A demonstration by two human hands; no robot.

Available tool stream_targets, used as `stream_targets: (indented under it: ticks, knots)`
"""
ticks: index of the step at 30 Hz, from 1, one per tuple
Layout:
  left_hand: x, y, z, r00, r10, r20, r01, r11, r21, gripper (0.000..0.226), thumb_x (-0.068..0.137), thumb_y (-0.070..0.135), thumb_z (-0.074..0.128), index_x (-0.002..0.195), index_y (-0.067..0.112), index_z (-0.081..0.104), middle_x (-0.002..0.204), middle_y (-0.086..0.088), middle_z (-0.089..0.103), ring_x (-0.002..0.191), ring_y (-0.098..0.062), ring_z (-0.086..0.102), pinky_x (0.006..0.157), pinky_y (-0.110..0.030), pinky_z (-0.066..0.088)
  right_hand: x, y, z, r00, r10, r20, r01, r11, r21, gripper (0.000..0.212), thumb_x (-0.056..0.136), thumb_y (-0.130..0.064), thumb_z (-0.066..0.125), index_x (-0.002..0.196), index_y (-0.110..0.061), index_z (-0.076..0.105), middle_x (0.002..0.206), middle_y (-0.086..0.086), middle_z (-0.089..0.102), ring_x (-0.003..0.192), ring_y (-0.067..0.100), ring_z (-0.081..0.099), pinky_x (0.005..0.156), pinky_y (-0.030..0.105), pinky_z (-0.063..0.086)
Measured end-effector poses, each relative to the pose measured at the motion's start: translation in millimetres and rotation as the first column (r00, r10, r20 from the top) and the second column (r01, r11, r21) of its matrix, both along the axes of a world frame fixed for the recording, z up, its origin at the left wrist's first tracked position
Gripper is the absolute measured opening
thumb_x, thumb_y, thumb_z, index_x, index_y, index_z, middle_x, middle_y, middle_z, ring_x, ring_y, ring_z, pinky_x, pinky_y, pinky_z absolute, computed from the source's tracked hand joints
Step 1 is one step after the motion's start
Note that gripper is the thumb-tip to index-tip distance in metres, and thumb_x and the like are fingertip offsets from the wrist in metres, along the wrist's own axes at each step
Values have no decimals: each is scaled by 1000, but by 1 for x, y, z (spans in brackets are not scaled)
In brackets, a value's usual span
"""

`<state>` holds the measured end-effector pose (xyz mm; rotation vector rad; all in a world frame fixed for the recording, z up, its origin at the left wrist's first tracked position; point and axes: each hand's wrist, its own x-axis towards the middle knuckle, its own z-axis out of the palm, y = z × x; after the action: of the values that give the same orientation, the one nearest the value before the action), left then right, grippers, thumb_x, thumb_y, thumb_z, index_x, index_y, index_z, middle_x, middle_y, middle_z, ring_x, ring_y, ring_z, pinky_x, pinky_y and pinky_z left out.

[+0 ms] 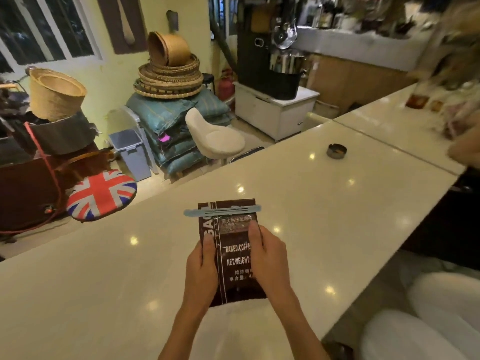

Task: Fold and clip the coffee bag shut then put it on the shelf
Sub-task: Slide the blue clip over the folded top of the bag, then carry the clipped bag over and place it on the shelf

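A dark brown coffee bag (233,258) with white lettering stands upright over the white counter (104,281). A pale blue clip (222,211) runs across its folded top and sticks out on both sides. My left hand (201,274) grips the bag's left edge, thumb on the front. My right hand (270,258) holds the right edge, thumb pressed on the label. The bag's lower corners are hidden behind my hands.
A small dark ashtray (336,151) sits on the counter far right. Another person's blurred hand (465,149) is at the right edge. Beyond the counter stand a white stool (215,136), a flag-patterned cushion (101,194), a grey bin (131,152), sacks and baskets.
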<state>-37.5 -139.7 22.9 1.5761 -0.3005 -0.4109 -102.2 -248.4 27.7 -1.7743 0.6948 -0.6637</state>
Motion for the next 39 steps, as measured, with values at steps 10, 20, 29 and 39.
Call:
stream_targets:
  ticks: [10,20,29,39]
  knots:
    - [6,83,26,997,-62,45,61,998,18,29,100,40,34,101,29,61,84,1,75,75,-4,74,58,-16,55,-14,102,19,997,80,0,-78,971,226,33,85,-61,47,103,-37,61,94,-7,75,88,0,72,74,17,55]
    - [-73,77,26,863,-503,-36,502,864,-29,26,96,40,48,120,30,50,110,9,69,92,0,71,75,-22,57,-104,115,28,850,-527,-8,524,843,122,55,102,-45,32,65,-16,61,60,2,68,51,0,64,46,12,46]
    - [-247,13,16,551,-828,106,834,551,-25,43,94,44,53,136,35,45,120,18,65,109,3,63,91,-28,54,-317,108,44,737,-673,-60,673,724,150,23,96,-44,52,113,-33,65,95,-14,76,90,-1,72,74,16,55]
    - [-597,35,4,-203,-978,53,979,-203,7,29,100,19,51,125,34,50,118,18,66,109,4,62,94,-16,48,-651,233,15,161,-986,-53,965,146,219,48,84,-19,76,121,-42,58,113,-10,75,102,9,72,96,43,56]
